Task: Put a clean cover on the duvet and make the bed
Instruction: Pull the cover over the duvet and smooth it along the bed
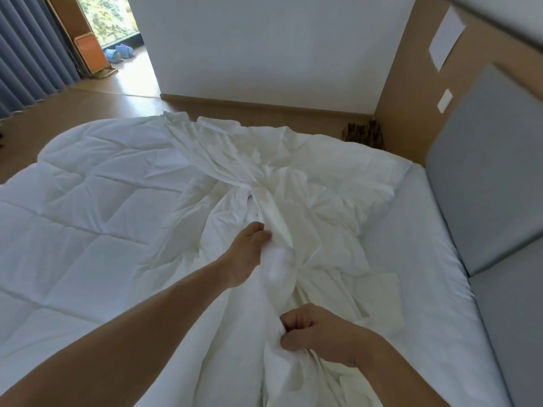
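The left hand (246, 254) reaches forward and grips a bunched fold of the crumpled white duvet cover (299, 183), which spreads beyond it across the quilted duvet (97, 195). Nearer, the right hand (320, 333) clenches the same fabric in a fist.

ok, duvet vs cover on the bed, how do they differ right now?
The duvet lies spread flat; the cover is crumpled in a heap. The duvet shows stitched squares; the cover is plain. The left hand and right hand grip the cover, not the duvet. Both are white.
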`<state>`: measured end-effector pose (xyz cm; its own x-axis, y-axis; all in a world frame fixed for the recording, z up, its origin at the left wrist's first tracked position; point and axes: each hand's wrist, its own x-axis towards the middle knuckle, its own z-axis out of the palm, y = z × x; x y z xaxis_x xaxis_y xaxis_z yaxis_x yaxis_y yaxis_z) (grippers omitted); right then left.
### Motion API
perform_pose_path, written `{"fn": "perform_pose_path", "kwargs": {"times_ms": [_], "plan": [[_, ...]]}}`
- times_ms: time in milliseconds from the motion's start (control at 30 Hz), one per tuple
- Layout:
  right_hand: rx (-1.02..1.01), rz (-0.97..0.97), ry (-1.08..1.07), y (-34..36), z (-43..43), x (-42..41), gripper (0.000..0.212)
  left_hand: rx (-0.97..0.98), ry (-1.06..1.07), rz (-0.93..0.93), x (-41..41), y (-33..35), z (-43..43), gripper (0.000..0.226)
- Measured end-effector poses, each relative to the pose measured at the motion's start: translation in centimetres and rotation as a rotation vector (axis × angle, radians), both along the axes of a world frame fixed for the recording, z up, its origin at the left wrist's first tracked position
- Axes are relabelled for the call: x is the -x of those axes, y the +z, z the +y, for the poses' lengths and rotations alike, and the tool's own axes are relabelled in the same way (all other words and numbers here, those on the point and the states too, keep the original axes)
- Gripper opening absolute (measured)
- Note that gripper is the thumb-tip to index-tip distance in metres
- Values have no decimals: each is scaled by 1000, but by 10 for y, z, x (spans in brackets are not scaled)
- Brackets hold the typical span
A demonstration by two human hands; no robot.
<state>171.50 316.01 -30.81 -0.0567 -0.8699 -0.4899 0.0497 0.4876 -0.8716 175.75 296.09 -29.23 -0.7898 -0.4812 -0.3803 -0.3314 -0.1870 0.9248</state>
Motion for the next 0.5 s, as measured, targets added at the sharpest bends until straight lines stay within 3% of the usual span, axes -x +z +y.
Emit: {"fn": "perform_pose_path", "kwargs": {"times_ms": [100,133,233,300,367,433,500], "plan": [[-132,70,79,11,0,-15,26,-137,-74,8,-40,17,2,23],[-191,70,120,13,-1,-20,20,-168,-116,-3,-53,17,2,20],[-367,196,138,22,-13,-24,12,-213,-216,-24,-89,20,-3,42],[-396,390,-203,31,-29,-17,18,-115,-300,-31,-103,21,-6,47],[-304,365,-593,46,-52,-17,35,41,-487,-56,-116,28,-1,47],[-275,251,-665,65,-78,-29,46,264,-650,-57,-128,31,5,36],[-330,278,-558,74,-98,-47,42,463,-762,-6,-140,39,9,38]]}}
